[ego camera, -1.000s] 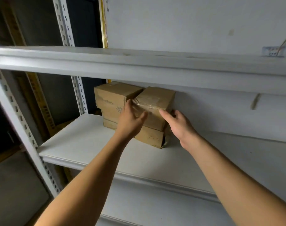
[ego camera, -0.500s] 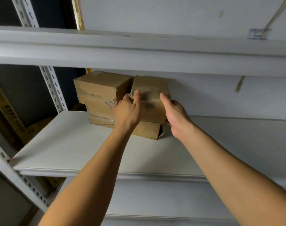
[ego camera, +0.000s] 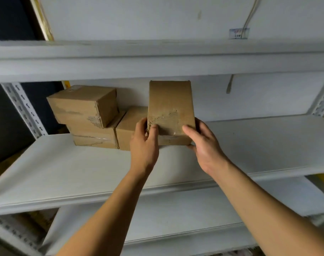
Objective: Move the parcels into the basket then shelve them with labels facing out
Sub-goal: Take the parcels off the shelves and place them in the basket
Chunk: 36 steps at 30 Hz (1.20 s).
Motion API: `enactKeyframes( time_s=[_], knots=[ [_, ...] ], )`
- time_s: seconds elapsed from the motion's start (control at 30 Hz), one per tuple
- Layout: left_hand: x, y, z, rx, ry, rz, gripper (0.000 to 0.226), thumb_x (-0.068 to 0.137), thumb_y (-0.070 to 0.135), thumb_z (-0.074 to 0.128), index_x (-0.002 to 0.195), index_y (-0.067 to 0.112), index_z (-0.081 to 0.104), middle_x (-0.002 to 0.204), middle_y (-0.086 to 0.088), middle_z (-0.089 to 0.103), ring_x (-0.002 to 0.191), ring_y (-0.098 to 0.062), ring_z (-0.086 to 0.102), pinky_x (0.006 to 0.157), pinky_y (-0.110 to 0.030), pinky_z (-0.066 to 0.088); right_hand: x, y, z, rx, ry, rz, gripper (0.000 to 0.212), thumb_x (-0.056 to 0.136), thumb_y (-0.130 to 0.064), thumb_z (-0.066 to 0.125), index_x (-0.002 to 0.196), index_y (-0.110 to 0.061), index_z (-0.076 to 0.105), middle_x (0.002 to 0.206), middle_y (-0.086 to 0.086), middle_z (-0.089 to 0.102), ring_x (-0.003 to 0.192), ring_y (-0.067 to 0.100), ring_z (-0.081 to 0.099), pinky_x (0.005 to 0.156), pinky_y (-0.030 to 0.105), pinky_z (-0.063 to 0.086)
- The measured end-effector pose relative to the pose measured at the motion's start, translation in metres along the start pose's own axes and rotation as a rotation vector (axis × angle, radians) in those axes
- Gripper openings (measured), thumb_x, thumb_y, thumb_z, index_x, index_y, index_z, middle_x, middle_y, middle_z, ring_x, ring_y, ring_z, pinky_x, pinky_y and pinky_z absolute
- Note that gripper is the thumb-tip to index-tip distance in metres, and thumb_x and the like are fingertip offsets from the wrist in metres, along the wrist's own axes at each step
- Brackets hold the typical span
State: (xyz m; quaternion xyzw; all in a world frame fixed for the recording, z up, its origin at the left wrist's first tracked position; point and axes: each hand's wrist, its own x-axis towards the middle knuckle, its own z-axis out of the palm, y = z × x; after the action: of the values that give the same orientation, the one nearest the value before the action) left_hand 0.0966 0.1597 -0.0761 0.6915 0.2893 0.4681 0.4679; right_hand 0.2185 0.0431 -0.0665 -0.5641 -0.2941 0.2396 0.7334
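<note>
I've got both hands on upright parcel, long axis vertical: left hand & right hand clamp its lower corners, just right of stacked boxes.

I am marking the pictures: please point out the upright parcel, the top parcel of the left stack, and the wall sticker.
upright parcel (ego camera: pixel 171 106), head view, front face
top parcel (ego camera: pixel 74 106), head view, front face
wall sticker (ego camera: pixel 239 33), head view, middle

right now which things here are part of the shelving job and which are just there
Job: upright parcel held by left hand and right hand; stacked parcels; shelf.
Just there: wall cable; small wall label.
</note>
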Motion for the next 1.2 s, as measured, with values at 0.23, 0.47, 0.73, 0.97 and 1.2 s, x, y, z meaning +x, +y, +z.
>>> enactKeyframes(
  time_s=[0.23,0.47,0.73,0.97,1.2],
  knots=[
    [-0.09,0.028,0.089,-0.082,-0.18,-0.011,0.034,0.109,0.025,0.053,0.142,0.019,0.059,0.122,0.011,0.069,0.107,0.011,0.06,0.082,-0.002,0.047,-0.072,-0.009,-0.119,-0.106,0.155,-0.024,0.041,0.102,-0.021,0.068,0.141,-0.03,0.061,0.128,-0.011,0.074,0.121,0.01,0.068,0.111,0.04,0.05],
    [-0.179,0.06,0.178,-0.198,-0.353,-0.017,0.027,0.109,0.02,0.055,0.135,0.025,0.062,0.118,0.021,0.071,0.108,0.009,0.065,0.087,-0.009,0.048,-0.16,-0.034,-0.236,-0.166,0.289,-0.01,0.043,0.103,-0.035,0.066,0.144,-0.041,0.056,0.132,-0.019,0.07,0.126,0.006,0.063,0.116,0.041,0.048],
    [-0.269,0.094,0.258,-0.268,-0.623,-0.051,0.034,0.108,0.023,0.058,0.139,0.035,0.062,0.125,0.025,0.071,0.119,0.003,0.065,0.095,-0.018,0.05,-0.249,-0.044,-0.336,-0.12,0.569,-0.001,0.049,0.097,-0.033,0.075,0.142,-0.043,0.057,0.134,-0.016,0.07,0.127,0.011,0.064,0.116,0.047,0.047],
    [-0.327,0.102,0.335,-0.255,-0.902,-0.05,0.046,0.105,0.016,0.06,0.138,0.048,0.06,0.124,0.027,0.071,0.117,0.004,0.066,0.101,-0.023,0.054,-0.322,-0.039,-0.403,-0.098,0.829,-0.021,0.048,0.103,-0.017,0.067,0.148,-0.027,0.054,0.134,-0.014,0.071,0.123,0.005,0.066,0.108,0.035,0.051],
    [-0.393,0.081,0.407,-0.203,-1.232,0.017,0.046,0.106,0.024,0.059,0.137,0.058,0.053,0.114,0.047,0.062,0.113,0.019,0.058,0.09,-0.008,0.052,-0.389,-0.002,-0.454,-0.059,1.068,0.088,0.052,0.102,-0.027,0.068,0.151,-0.028,0.05,0.137,-0.006,0.069,0.127,0.015,0.065,0.111,0.042,0.051]
  ],
)
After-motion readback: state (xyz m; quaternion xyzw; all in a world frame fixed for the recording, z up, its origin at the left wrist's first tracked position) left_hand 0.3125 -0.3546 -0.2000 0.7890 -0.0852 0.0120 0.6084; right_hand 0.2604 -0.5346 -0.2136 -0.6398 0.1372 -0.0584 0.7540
